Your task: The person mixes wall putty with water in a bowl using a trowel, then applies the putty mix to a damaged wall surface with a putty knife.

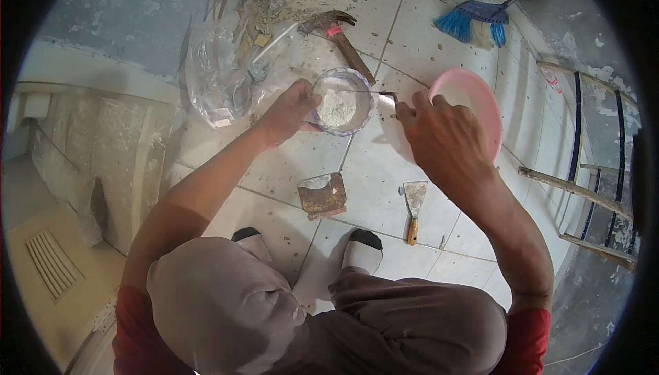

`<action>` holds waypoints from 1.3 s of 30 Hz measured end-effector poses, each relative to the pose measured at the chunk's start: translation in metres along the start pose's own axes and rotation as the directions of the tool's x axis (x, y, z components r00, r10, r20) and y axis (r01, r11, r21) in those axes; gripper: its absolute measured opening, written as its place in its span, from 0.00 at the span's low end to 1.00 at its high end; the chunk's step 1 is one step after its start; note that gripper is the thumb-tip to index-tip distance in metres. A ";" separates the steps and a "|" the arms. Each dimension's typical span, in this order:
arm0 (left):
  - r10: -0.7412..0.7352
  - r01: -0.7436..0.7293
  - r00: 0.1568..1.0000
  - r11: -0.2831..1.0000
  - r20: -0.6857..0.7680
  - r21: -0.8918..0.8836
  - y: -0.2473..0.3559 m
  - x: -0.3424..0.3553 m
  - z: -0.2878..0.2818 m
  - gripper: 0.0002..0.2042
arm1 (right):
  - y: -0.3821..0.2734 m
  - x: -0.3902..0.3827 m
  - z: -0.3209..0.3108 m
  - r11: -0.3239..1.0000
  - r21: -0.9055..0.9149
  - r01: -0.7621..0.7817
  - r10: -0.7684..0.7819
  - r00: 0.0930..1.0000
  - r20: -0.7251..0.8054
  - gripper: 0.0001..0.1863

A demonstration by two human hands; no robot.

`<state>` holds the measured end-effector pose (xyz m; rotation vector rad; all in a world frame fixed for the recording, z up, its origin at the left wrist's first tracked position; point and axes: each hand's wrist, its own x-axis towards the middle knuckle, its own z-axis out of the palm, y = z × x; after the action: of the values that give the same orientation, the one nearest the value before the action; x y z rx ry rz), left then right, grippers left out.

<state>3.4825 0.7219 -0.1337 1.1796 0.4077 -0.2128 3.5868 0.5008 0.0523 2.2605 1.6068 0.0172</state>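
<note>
My left hand (295, 107) grips a round pale container (338, 106) with white powder in it. A thin implement (384, 94) with a dark, shiny end lies across the container's top and reaches toward my right hand (443, 135). That hand's fingers are curled near the rim of a pink basin (487, 100); what they hold is hidden. Below the container, a rusty metal scraper plate (322, 196) rests on the tiled floor (371, 169). A putty knife (412, 210) with a wooden handle lies to its right, near my socked feet (360, 251).
A claw hammer (350, 49), crumpled clear plastic bag (216, 80) and scattered debris (274, 11) lie at the back left. A blue broom (470, 18) stands at back right. A ladder-like frame (570, 183) is by the right wall. A ledge (89, 169) runs along the left.
</note>
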 end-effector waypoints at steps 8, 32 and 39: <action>0.047 -0.048 0.998 0.998 -0.044 -0.026 0.009 -0.005 0.014 0.09 | -0.005 -0.006 -0.012 0.988 0.148 0.052 -0.075 0.985 0.158 0.05; 0.083 -0.084 0.996 0.995 -0.011 -0.060 0.014 -0.006 0.020 0.09 | 0.013 -0.004 -0.028 0.981 0.187 -0.050 -0.015 0.943 0.331 0.15; 0.068 -0.067 0.997 0.998 0.031 -0.014 0.008 -0.003 0.017 0.07 | 0.016 -0.011 -0.020 0.998 -0.056 -0.020 0.014 0.993 -0.115 0.05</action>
<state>3.4858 0.7086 -0.1201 1.1742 0.3403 -0.1701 3.5930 0.4919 0.0781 2.2662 1.6221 0.1978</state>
